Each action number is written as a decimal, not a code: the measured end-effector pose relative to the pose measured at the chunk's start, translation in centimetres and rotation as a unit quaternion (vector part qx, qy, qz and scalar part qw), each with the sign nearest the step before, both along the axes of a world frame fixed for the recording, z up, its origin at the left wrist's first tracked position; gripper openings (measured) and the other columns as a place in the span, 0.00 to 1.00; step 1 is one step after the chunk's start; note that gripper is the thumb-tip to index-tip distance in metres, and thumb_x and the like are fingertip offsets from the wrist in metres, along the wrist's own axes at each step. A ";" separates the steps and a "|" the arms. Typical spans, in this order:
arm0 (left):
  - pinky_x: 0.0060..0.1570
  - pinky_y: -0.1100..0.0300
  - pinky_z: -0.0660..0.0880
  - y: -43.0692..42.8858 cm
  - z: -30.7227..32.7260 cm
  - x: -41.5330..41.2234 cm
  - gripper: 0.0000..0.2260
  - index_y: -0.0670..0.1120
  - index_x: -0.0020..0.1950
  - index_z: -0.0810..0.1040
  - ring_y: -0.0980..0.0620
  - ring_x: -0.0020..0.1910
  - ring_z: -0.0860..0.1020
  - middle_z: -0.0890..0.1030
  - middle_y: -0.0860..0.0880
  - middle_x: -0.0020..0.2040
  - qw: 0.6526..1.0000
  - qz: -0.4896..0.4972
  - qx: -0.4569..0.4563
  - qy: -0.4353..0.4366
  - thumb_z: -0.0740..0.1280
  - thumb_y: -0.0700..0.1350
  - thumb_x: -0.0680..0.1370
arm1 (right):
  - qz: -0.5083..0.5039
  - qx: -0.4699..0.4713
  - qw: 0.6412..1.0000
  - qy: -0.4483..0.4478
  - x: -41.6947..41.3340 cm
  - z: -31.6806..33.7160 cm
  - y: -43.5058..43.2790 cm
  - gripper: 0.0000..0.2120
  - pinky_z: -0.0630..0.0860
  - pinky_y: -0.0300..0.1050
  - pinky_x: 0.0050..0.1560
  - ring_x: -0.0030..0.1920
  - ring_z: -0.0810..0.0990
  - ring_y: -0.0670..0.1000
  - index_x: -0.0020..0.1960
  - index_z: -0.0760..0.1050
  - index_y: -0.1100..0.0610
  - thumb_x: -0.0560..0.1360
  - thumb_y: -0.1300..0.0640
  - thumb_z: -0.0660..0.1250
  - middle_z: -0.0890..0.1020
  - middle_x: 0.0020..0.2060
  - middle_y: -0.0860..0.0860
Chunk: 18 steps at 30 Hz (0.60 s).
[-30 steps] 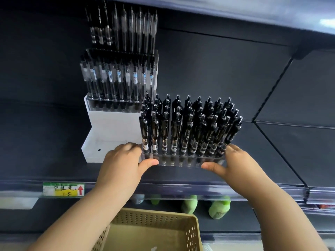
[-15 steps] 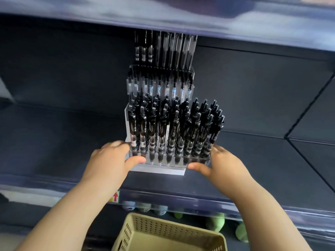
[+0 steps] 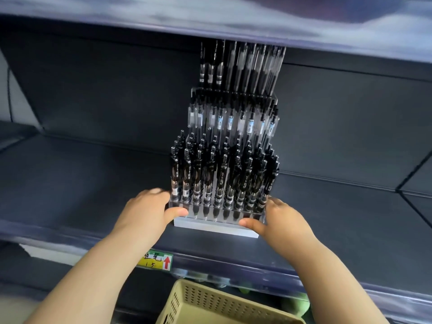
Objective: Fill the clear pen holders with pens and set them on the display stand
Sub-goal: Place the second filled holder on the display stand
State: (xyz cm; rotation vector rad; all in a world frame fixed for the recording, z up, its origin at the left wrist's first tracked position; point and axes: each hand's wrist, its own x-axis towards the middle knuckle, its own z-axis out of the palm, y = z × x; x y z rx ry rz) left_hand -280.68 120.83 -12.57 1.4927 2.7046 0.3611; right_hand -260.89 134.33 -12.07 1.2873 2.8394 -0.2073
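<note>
Our left hand (image 3: pixel 145 211) and right hand (image 3: pixel 278 218) clamp opposite ends of a clear pen holder (image 3: pixel 217 212) full of black pens (image 3: pixel 222 174), at the white display stand (image 3: pixel 210 226).

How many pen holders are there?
3. The front holder, gripped by left hand and right hand, at the stand's lowest step; the second holder behind, higher; the third holder topmost, partly hidden under the shelf.

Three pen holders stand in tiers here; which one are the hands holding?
The front, lowest holder of black-barrelled pens: the left hand and right hand grip its two ends. The middle holder and top holder stand higher behind it, untouched.
</note>
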 end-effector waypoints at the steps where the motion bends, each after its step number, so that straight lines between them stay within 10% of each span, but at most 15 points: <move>1: 0.44 0.58 0.67 0.1 -0.1 -0.1 0.20 0.45 0.44 0.71 0.51 0.48 0.71 0.72 0.51 0.45 1.000 0.000 0.002 0.002 0.58 0.62 0.76 | -0.003 -0.002 1.000 0.000 -0.1 -0.2 0.0 0.36 0.68 0.46 0.60 0.63 0.71 0.54 0.64 0.66 0.60 0.71 0.31 0.54 0.68 0.68 0.54; 18: 0.53 0.57 0.68 1.9 -1.9 0.2 0.21 0.44 0.48 0.72 0.48 0.57 0.71 0.74 0.49 0.55 0.998 0.019 -0.058 0.026 0.57 0.62 0.77 | -0.026 0.017 0.999 0.010 -0.4 -2.0 0.8 0.35 0.71 0.44 0.58 0.62 0.72 0.52 0.66 0.66 0.59 0.72 0.32 0.56 0.72 0.64 0.52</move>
